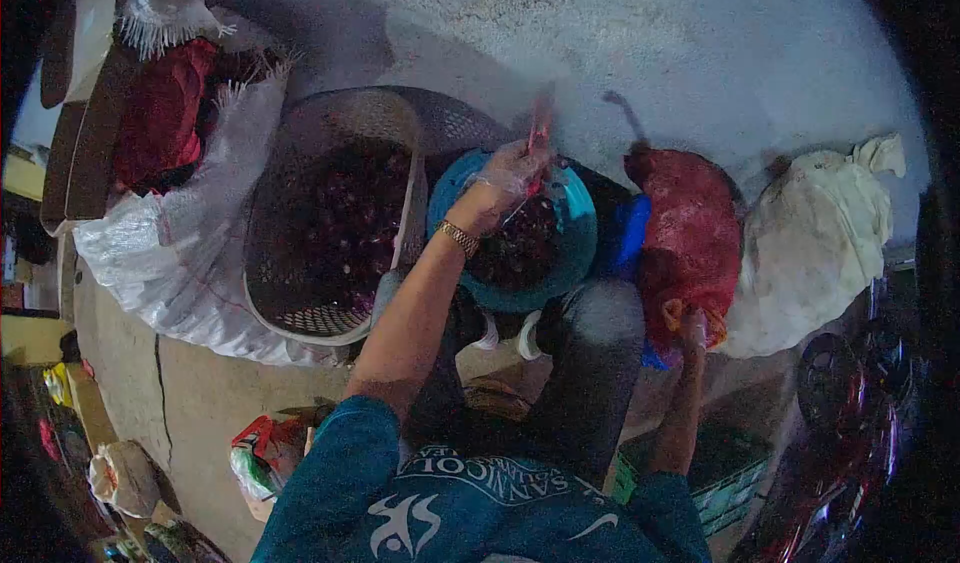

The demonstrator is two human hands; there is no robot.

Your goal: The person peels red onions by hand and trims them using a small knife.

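My left hand [505,175] is closed around a slim red object [542,128], blurred, so its exact kind is unclear. It is held above a turquoise basin [580,238], which contains dark reddish-purple pieces [515,253] too dim to name. At the right, my right hand [692,325] is closed on the orange-tinged near end of a red mesh sack [690,213]; the sack looks full and lies against a pale sack. Left of the basin stands a large light-coloured perforated basket [405,223] with more dark purple pieces inside.
A white woven sack [190,263] with red mesh lies at the left beside a cardboard box [85,163]. The pale full sack [815,243] rests against the wall at the right. Near my left elbow is a red and white bag [262,458]; a green crate [730,488] sits lower right.
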